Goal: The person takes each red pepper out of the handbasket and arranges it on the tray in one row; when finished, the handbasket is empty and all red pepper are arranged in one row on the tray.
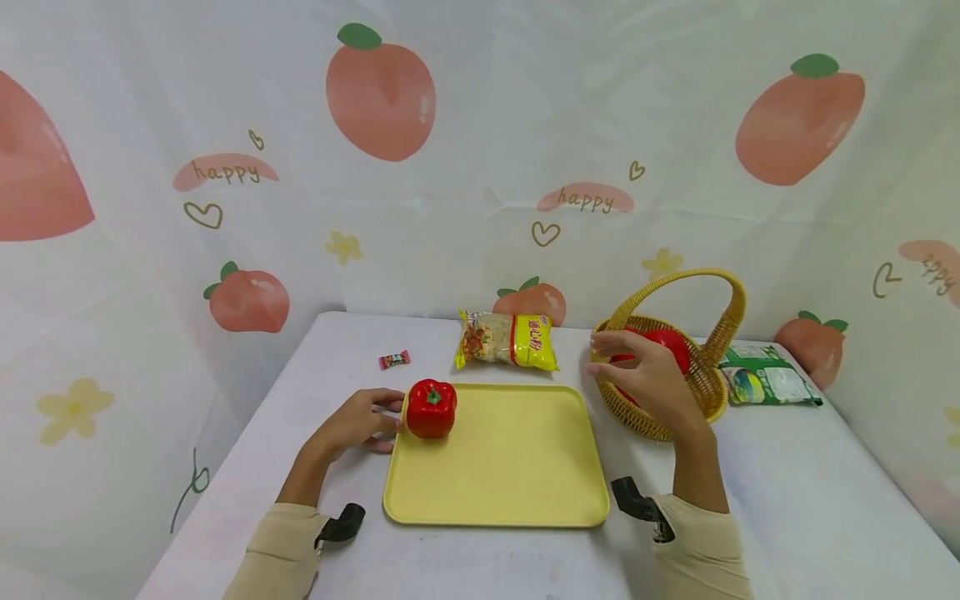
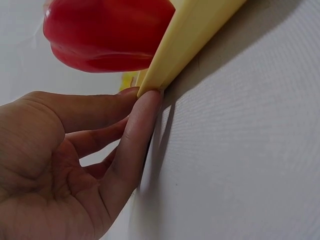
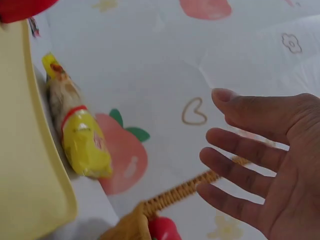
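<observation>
A yellow tray (image 1: 517,454) lies on the white table, with a red bell pepper (image 1: 431,409) standing in its far left corner. At the tray's left edge, my left hand (image 1: 369,421) pinches the rim (image 2: 159,62) between thumb and fingers, close to the pepper. My right hand (image 1: 647,372) hovers over the left side of a wicker basket (image 1: 716,379) with a tall handle, its fingers spread and holding nothing. Red, glossy things (image 1: 670,343) sit inside the basket, partly hidden behind that hand.
Behind the tray lies a yellow food packet (image 1: 506,340). A small red-wrapped candy (image 1: 394,359) is at the back left. Right of the basket rests a green packet (image 1: 768,375). A fruit-print cloth (image 1: 480,108) hangs behind the table.
</observation>
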Available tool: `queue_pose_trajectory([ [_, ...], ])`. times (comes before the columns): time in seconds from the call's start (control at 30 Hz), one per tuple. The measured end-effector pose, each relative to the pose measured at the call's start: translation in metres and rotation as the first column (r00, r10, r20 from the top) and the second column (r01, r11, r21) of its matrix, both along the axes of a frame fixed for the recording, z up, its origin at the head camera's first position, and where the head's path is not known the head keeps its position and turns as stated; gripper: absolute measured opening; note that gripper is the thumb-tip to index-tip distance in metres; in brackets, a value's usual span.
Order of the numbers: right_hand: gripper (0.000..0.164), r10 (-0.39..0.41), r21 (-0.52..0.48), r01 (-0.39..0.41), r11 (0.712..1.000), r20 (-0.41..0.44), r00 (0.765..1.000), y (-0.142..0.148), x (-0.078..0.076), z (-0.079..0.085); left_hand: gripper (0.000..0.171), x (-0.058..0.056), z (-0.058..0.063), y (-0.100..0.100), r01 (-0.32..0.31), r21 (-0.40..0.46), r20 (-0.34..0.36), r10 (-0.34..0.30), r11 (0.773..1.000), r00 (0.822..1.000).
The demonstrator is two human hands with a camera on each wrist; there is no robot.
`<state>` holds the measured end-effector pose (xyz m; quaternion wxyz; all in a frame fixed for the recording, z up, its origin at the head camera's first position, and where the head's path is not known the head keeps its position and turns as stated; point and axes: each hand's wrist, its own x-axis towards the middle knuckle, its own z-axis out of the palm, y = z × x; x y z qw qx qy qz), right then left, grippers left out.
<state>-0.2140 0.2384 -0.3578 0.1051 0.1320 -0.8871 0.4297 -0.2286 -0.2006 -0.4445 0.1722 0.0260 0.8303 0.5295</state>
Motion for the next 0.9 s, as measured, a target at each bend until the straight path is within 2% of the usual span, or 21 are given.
queue_pose_trajectory([
  [0.3,0.050,-0.109,-0.024,0.109,0.994,0.010,0.994,0.036,0.005,-0.006,0.059,0.000,0.001,-0.001,0.006,0.005,0.003,-0.006,1.000,1.000],
  [0.53,0.062,-0.201,0.019,0.200,0.980,0.106,0.974,0.053,0.005,-0.013,0.058,0.001,0.001,0.001,-0.006,-0.003,0.013,0.006,1.000,1.000],
  [0.7,0.069,-0.227,0.028,0.226,0.974,0.187,0.956,0.059,0.004,-0.019,0.059,0.000,0.000,0.001,-0.001,-0.010,0.006,0.001,1.000,1.000],
  [0.9,0.074,-0.226,0.077,0.214,0.974,0.227,0.947,0.066,-0.002,-0.029,0.057,-0.001,-0.001,0.001,-0.017,-0.014,0.008,0.017,1.000,1.000],
])
